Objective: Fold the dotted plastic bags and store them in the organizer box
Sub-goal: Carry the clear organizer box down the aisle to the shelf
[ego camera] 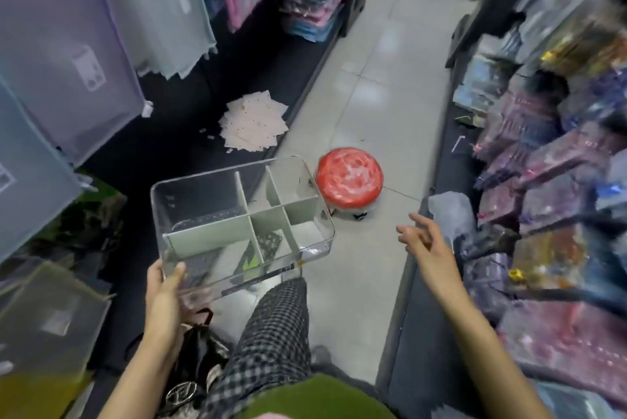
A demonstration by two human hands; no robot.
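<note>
Dotted plastic bags (pixel 252 125) are lying in a fanned stack on the dark lower shelf (pixel 190 147), near its aisle edge, apparently not yet folded. The left hand (pixel 166 293) is gripping the near corner of the clear organizer box (pixel 237 215), thumb curled over the rim, holding it tilted above the floor; some dark patterned items are sitting in its near compartments. The right hand (pixel 424 242) is hovering empty, fingers loosely spread. This looks like set-up: next, the box probably needs setting down beside the stack.
</note>
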